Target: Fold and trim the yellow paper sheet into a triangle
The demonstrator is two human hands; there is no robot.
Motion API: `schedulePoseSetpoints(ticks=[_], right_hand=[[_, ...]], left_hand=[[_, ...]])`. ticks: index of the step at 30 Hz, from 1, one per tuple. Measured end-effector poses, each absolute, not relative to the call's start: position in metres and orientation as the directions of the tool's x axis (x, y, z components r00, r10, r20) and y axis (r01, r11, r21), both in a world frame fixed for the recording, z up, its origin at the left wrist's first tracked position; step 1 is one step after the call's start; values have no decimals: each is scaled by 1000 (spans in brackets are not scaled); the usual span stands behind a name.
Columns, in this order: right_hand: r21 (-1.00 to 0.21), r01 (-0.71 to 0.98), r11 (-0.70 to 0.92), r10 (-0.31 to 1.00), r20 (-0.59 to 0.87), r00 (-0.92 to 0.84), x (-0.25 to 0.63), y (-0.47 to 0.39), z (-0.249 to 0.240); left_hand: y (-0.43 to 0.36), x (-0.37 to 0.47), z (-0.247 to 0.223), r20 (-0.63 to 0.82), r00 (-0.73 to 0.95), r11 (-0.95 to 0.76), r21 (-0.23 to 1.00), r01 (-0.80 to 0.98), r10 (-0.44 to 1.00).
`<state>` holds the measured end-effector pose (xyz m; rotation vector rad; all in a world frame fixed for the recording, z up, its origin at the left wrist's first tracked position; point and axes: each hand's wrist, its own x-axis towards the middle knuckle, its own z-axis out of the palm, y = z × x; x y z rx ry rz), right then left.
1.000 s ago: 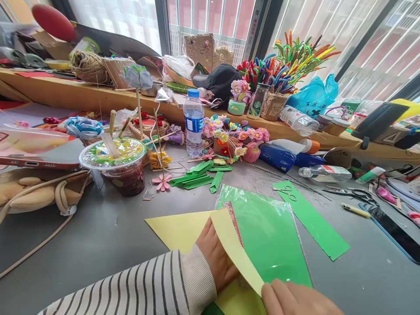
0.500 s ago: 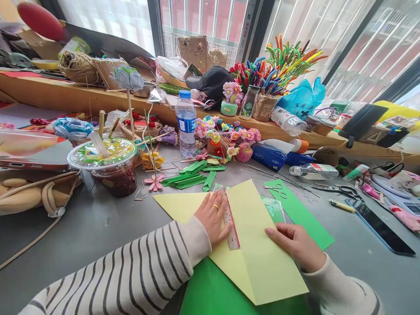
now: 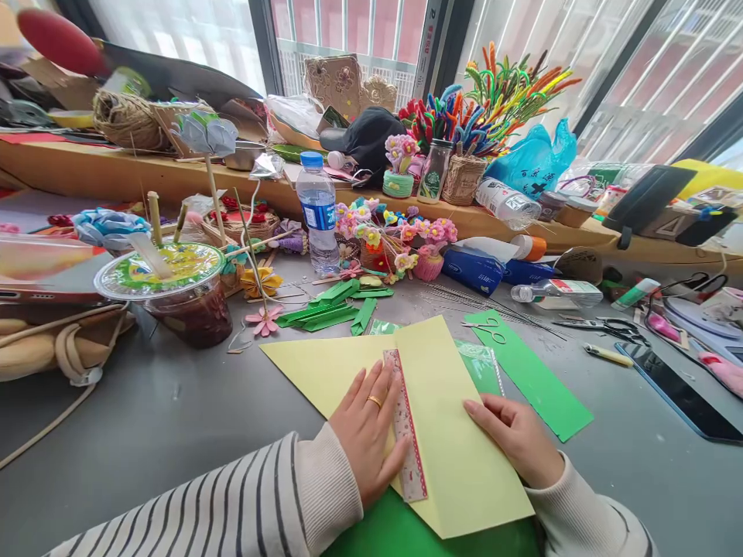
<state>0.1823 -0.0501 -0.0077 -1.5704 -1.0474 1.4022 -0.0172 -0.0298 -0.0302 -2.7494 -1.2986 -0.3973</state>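
Note:
Pale yellow paper (image 3: 464,441) lies over a green sheet (image 3: 377,526), its right part raised along a line beside the ruler. My left hand (image 3: 370,433), wearing a ring, rests flat with fingers stretched on a patterned ruler with a red edge (image 3: 413,464), pressing it onto the paper. At the right edge of the yellow paper, my right hand (image 3: 514,433) pinches the sheet between thumb and curled fingers.
Folded green strips (image 3: 328,309) lie behind the paper. Left stands a lidded cup (image 3: 191,309), with a water bottle (image 3: 318,216) farther back. Small scissors (image 3: 491,331) rest on green paper (image 3: 539,387); a phone (image 3: 685,394) lies right.
The ruler and my left hand have moved down toward me along the yellow paper. My right hand keeps its hold, and the view has shifted slightly.

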Motion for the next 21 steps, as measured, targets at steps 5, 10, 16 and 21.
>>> schedulePoseSetpoints(ticks=[5,10,16,21], right_hand=[[-930,77,-360,933,-357,53,180,-51,-4],[-932,37,-361,932,-360,37,180,-51,-2],[-932,-16,-362,932,-362,24,182,-51,-6],[-932,33,-361,932,-361,21,182,-51,-7]], left_hand=[[-44,-16,-31,301,604,-646,55,761,738],[-51,-14,-31,315,589,-636,63,769,744],[-56,-12,-31,316,576,-624,74,778,754],[-57,-11,-31,318,569,-619,79,781,758]])
